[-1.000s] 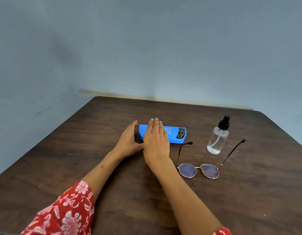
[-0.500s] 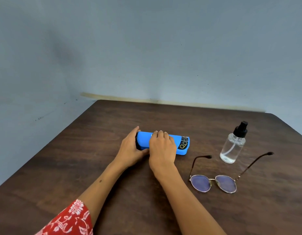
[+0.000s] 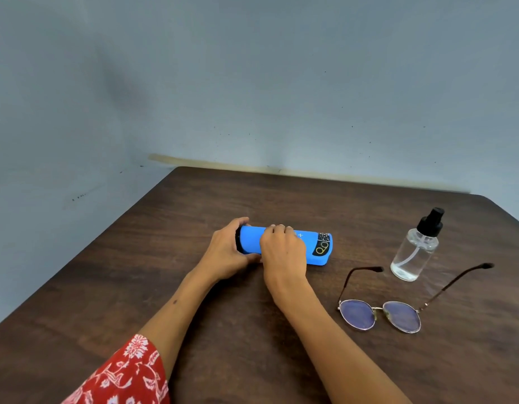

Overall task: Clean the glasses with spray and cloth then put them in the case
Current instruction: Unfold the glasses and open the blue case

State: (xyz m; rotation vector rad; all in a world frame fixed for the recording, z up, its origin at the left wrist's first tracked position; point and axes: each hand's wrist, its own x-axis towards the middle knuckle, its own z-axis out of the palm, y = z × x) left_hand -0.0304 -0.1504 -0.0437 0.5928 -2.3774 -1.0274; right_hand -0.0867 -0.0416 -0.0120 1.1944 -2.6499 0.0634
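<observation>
Both hands are together on the bright blue, oblong glasses case, which lies lengthwise on the dark brown wooden table, a little beyond the middle of it. The left hand cups the case's left end, thumb at the near side and fingers wrapped over the far edge, apparently to steady it so it cannot slide. The right hand lies over the case's middle with its fingers curled across the top, a hold that looks suited to prising the lid up, probably to reach a cloth, since no cloth shows anywhere on the table. Whether the lid has begun to part from the base cannot be told, as the hands cover the seam. The case's right end, with its black label, sticks out uncovered. To the right of the case, and apart from it, the round-lensed, thin metal-framed glasses rest with lenses toward the person and their dark-tipped arms spread open, pointing away, ready to be picked up. Just beyond them the small clear plastic spray bottle with a black pump top stands upright, near the right arm-tip but not touching it. Neither has been taken in hand, so cleaning seems not yet begun.
</observation>
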